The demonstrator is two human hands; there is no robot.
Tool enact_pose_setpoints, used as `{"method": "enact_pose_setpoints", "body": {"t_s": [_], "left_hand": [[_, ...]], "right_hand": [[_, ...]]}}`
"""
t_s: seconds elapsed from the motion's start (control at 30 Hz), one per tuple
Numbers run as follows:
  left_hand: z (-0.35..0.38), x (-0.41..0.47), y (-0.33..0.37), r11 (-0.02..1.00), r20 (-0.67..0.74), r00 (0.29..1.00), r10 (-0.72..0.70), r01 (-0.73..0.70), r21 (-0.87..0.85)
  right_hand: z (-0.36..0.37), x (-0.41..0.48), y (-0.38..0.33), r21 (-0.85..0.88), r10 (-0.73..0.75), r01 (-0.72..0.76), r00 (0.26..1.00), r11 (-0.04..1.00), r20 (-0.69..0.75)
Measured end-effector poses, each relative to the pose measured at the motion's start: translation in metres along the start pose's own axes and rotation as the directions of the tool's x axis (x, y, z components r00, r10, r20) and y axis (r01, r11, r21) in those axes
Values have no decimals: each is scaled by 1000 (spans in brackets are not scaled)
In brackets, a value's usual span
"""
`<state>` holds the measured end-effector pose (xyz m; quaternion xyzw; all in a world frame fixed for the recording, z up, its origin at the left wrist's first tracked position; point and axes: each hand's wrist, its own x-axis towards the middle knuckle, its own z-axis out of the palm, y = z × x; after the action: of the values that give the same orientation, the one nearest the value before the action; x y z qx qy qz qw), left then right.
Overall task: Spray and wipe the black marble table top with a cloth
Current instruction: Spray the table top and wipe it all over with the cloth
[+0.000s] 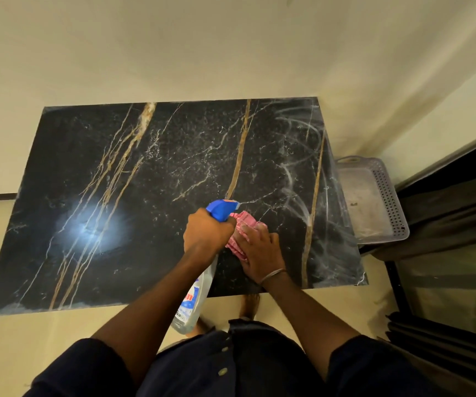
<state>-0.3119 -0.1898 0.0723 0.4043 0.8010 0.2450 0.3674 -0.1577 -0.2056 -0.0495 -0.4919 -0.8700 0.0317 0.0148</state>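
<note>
Black marble top streaked with smears at right, against cream wall.

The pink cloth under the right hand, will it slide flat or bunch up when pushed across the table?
The pink cloth looks soft and crumpled, so it probably bunches rather than staying flat. The right hand presses it down, which likely helps. Spray droplets on the black marble table top may let it glide.
</note>
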Motion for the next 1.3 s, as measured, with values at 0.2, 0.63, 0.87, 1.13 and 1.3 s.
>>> {"method": "enact_pose_setpoints", "body": {"t_s": [0.2, 0.63, 0.87, 1.13, 1.3], "left_hand": [[1, 7, 11, 999, 24, 999, 22, -21, -25], [7, 25, 32, 1000, -73, 997, -19, 19, 7], [-2, 44, 34, 1000, -6, 1000, 3, -3, 5], [-21, 76, 40, 1000, 15, 999, 31, -31, 4], [-27, 97, 43, 999, 7, 999, 32, -32, 17]], "right_hand": [[-9, 0, 87, 20, 469, -468, 883, 883, -25], [-11, 66, 15, 94, 66, -71, 996, 993, 56], [-7, 62, 97, 38, 335, -334, 942, 942, -15], [-3, 101, 73, 156, 531, -518, 846, 841, -53], [2, 124, 21, 132, 73, -73, 997, 989, 5]]}}
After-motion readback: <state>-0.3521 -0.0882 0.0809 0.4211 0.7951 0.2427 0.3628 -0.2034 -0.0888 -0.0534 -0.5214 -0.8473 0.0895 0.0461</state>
